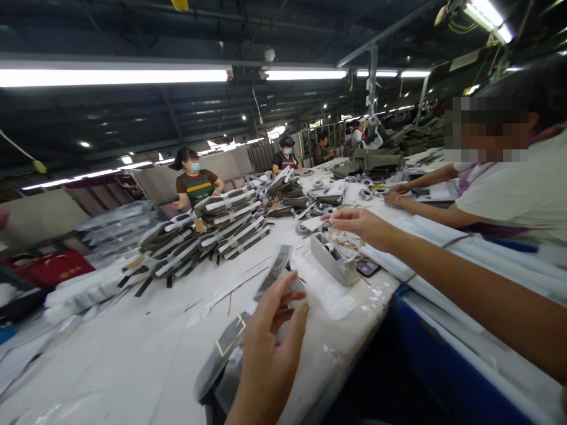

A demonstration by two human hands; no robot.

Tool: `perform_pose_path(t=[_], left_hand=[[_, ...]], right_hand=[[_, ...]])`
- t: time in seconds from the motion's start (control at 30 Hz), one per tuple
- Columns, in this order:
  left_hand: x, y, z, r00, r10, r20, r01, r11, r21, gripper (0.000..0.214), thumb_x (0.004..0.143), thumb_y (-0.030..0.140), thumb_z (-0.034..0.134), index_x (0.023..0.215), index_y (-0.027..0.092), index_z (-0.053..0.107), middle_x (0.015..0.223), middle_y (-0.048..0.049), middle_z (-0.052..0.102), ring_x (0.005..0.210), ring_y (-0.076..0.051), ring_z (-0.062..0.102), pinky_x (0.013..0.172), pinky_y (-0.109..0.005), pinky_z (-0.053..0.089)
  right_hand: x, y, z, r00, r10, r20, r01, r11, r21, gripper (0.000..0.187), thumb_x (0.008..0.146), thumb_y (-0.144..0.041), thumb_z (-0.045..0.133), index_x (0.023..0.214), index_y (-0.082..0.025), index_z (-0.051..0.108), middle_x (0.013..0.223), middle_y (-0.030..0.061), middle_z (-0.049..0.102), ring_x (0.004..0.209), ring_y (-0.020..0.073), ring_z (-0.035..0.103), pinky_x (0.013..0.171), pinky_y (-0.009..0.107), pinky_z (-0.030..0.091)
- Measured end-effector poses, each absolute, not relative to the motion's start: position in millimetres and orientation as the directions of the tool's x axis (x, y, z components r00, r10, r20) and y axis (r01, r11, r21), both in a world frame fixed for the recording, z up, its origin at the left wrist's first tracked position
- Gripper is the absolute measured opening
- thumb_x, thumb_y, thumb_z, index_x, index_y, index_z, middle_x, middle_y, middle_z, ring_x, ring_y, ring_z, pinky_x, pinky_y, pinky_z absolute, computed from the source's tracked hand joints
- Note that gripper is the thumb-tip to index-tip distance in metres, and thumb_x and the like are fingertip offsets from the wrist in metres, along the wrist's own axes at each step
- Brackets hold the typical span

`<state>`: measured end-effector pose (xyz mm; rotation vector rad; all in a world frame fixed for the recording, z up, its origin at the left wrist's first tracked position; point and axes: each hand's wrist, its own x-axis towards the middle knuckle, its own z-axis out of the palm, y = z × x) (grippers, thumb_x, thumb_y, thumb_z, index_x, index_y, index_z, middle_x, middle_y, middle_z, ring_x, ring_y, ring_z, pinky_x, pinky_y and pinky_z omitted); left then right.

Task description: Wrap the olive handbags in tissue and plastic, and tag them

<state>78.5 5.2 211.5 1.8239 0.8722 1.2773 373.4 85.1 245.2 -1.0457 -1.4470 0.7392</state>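
My left hand (271,339) is in the foreground, with its fingers curved and the thumb apart from them. Just beyond it lies a grey bag (224,360), partly hidden by the hand, with a gold-edged buckle (231,335) and a dark grey strap (280,262) running away from me. My right hand (361,227) reaches across above a grey tape dispenser (334,260), fingertips pinched together. A small white piece (312,224) shows at those fingertips; whether they grip it I cannot tell.
Stacked wrapped bags (221,227) stand across the white table (133,348). A phone (368,268) lies by the dispenser. White rolls (425,248) line the right side above a blue bin (425,348). A co-worker's arms (429,203) work at the right; other people sit farther back.
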Motion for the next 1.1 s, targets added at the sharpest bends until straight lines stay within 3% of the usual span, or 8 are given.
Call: perform_pose_path(t=[0.1,0.2,0.33,0.43,0.6,0.73,0.9,1.1], left_hand=[[100,11,205,0.379,0.845,0.378,-0.028,-0.398,0.917,0.066,0.087,0.04,0.067,0.146,0.027,0.04,0.149,-0.0119,0.044,0.096,-0.019,0.066,0.065,-0.025,0.058],[111,11,191,0.477,0.825,0.303,-0.127,-0.277,0.952,0.064,0.086,0.04,0.067,0.143,0.02,0.043,0.129,-0.0149,0.061,0.087,-0.018,0.066,0.06,-0.023,0.054],[102,13,161,0.517,0.824,0.23,0.025,-0.283,0.959,0.035,0.086,0.042,0.065,0.107,0.014,0.069,0.077,-0.0066,0.069,0.072,-0.016,0.064,0.057,-0.021,0.048],[90,18,136,0.533,0.831,0.157,0.166,-0.285,0.944,0.031,0.083,0.043,0.066,0.095,0.016,0.073,0.076,-0.0069,0.071,0.069,-0.017,0.064,0.054,-0.022,0.044],[79,25,98,0.563,0.823,0.075,0.29,-0.281,0.915,0.028,0.08,0.041,0.066,0.091,0.017,0.074,0.075,-0.006,0.072,0.067,-0.019,0.065,0.061,-0.026,0.048],[80,33,69,0.547,0.836,0.045,0.3,-0.246,0.922,0.029,0.081,0.043,0.063,0.09,0.019,0.075,0.079,-0.0058,0.073,0.072,-0.02,0.068,0.064,-0.026,0.05],[90,47,22,0.524,0.843,0.121,0.338,-0.335,0.879,0.026,0.086,0.041,0.057,0.089,0.023,0.075,0.083,-0.0037,0.074,0.072,-0.018,0.069,0.062,-0.023,0.05],[105,58,-38,0.446,0.771,0.454,0.258,-0.596,0.76,0.024,0.091,0.04,0.054,0.09,0.026,0.073,0.085,-0.0016,0.074,0.079,-0.018,0.07,0.074,-0.023,0.053]], right_hand=[[337,43,237,-0.089,0.91,0.404,0.216,0.414,-0.884,0.027,0.079,-0.044,0.071,0.085,-0.018,0.069,0.126,0.0096,0.066,0.12,0.0256,0.059,0.106,0.04,0.041],[314,9,217,-0.192,0.887,0.42,0.321,0.461,-0.827,0.022,0.085,-0.041,0.066,0.085,-0.02,0.069,0.13,0.0068,0.064,0.12,0.0245,0.059,0.107,0.041,0.039],[308,-15,183,-0.196,0.891,0.41,0.462,0.453,-0.762,0.02,0.087,-0.039,0.064,0.085,-0.02,0.069,0.128,0.0064,0.065,0.117,0.0238,0.06,0.104,0.038,0.041],[319,-13,164,-0.187,0.914,0.361,0.525,0.403,-0.75,0.019,0.086,-0.038,0.063,0.084,-0.019,0.068,0.123,0.0071,0.067,0.105,0.0216,0.064,0.086,0.031,0.049],[363,10,146,-0.195,0.975,0.107,0.525,0.195,-0.829,0.026,0.083,-0.041,0.062,0.09,-0.016,0.066,0.08,0.0045,0.072,0.058,0.0123,0.059,0.058,0.025,0.045],[412,24,141,-0.002,0.994,0.106,0.431,0.096,-0.897,0.034,0.077,-0.049,0.068,0.085,-0.017,0.062,0.081,0.0055,0.072,0.065,0.0144,0.064,0.056,0.025,0.049],[472,60,152,0.222,0.955,0.198,0.465,0.074,-0.882,0.043,0.07,-0.057,0.072,0.083,-0.017,0.064,0.081,0.0067,0.074,0.077,0.0181,0.069,0.07,0.029,0.056],[515,150,187,0.286,0.928,0.24,0.592,0.026,-0.805,0.035,0.059,-0.046,0.084,0.072,-0.016,0.07,0.069,0.0066,0.071,0.069,0.02,0.067,0.062,0.029,0.057]])
